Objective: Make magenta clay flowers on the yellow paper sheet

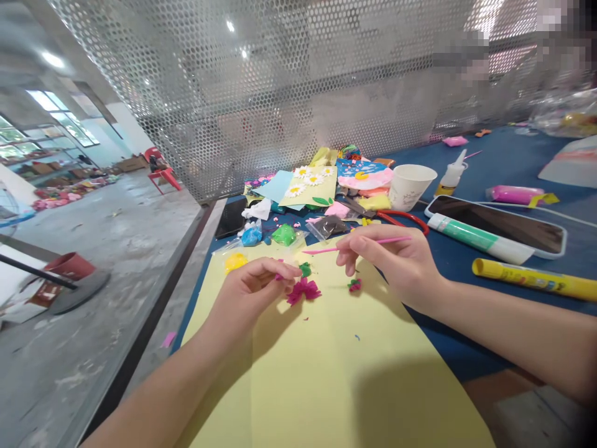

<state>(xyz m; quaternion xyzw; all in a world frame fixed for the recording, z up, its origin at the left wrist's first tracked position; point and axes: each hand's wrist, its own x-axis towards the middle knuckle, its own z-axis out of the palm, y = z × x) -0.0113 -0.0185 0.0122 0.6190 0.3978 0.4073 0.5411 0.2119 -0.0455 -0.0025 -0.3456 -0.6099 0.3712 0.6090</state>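
My right hand (387, 258) grips a thin pink pointed modelling tool (321, 251), its tip turned left above the yellow paper. Thumb and fingers of my left hand (254, 283) are pinched together on a small bit of magenta clay (279, 275), mostly hidden by the fingers. Just right of those fingertips lies a magenta clay flower (304, 291) with thin petals; I cannot tell whether they touch. Behind it is a lump of dark green clay (305, 269). A small green and magenta clay piece (354, 284) rests on the yellow paper (298, 373) below my right hand.
Bags of yellow (236, 262), blue (252, 234) and green clay (284, 234) lie beyond the paper. Red-handled scissors (403, 219), a paper cup (410, 186), a glue bottle (450, 177), a phone (504, 224) and a yellow marker (532, 278) stand or lie rightward. Perforated metal (280, 81) borders the back.
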